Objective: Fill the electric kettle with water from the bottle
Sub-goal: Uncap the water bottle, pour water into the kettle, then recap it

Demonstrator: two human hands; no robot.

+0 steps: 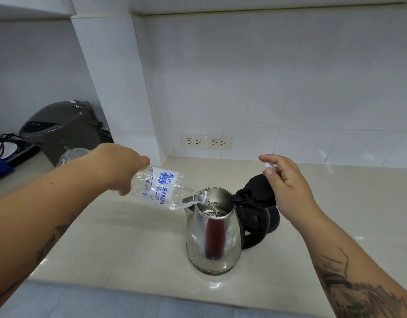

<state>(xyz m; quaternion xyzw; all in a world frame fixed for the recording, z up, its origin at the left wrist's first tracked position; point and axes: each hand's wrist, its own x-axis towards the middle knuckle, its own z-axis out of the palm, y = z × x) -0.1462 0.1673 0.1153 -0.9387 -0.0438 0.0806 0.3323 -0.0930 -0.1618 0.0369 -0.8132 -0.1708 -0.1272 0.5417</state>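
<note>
A steel electric kettle (pixel 213 239) with a black handle stands on the pale counter (pixel 129 244). Its black lid (pixel 258 187) is hinged up and open. My left hand (pixel 120 167) grips a clear plastic water bottle (pixel 165 188) with a blue-printed label, tipped neck-down to the right. The bottle's mouth sits over the kettle's rim and a thin stream of water runs into the kettle. My right hand (pixel 287 184) is beside the raised lid, touching it, and pinches a small white bottle cap (pixel 269 165) between thumb and forefinger.
A grey electric water pot (pixel 60 129) stands at the back left, with a black cord and a blue object beside it. Two wall sockets (pixel 206 141) sit low on the tiled wall behind the kettle. The counter's front edge runs along the bottom.
</note>
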